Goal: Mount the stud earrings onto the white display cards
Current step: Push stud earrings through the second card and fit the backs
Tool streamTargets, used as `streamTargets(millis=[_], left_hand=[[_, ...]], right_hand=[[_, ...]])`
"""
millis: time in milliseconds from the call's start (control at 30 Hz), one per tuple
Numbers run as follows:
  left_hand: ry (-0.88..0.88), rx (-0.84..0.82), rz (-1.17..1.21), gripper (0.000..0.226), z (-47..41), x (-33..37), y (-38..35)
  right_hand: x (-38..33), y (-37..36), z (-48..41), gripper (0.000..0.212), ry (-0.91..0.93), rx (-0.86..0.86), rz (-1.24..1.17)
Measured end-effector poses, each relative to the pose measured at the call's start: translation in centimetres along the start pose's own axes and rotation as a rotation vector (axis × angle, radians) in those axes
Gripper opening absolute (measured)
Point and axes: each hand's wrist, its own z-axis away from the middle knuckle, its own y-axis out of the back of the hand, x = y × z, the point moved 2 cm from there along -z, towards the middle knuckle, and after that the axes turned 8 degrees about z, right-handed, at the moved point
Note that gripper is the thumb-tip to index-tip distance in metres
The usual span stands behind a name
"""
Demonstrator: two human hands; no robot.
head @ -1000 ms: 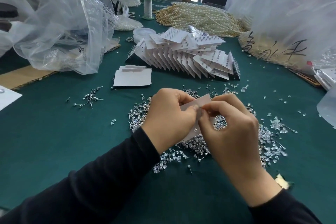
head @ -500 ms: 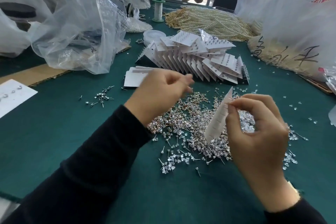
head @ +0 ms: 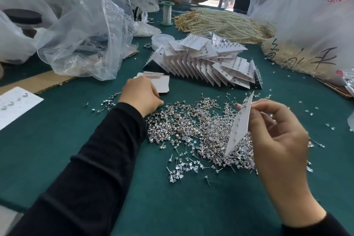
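Note:
My right hand pinches a white display card edge-on above a big heap of silver stud earrings on the green table. Small studs show along the card's face. My left hand reaches forward at the heap's far left edge, fingers curled down near the cloth, just in front of a small stack of blank white cards. Whether it holds a stud is hidden. Behind lies a fanned row of filled cards.
Crumpled clear plastic bags crowd the left. Pearl strands and a thread spool lie at the back, where another person sits. A white bag stands right. A card with studs lies far left. Loose clear backs scatter nearby.
My hands parted: the left let go of the card and moved forward-left toward the blank cards. The right kept the card, now held edge-on over the heap.

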Motion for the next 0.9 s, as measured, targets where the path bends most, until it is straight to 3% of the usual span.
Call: streamTargets(millis=[100, 500, 667, 900], left_hand=[[0.01, -0.016, 0.008, 0.006, 0.1, 0.2, 0.0], [-0.004, -0.125, 0.026, 0.027, 0.3, -0.1, 0.9], [-0.044, -0.222, 0.037, 0.022, 1.1, 0.4, 0.9], [-0.05, -0.175, 0.002, 0.022, 1.0, 0.7, 0.6]], right_hand=[[0.1, 0.2, 0.1, 0.021, -0.07, -0.014, -0.059], [0.9, 0.3, -0.1, 0.021, -0.217, -0.046, -0.166], [1.0, 0.1, 0.0, 0.023, -0.227, -0.064, -0.177], [1.3, 0.1, 0.0, 0.016, -0.238, -0.095, -0.202]])
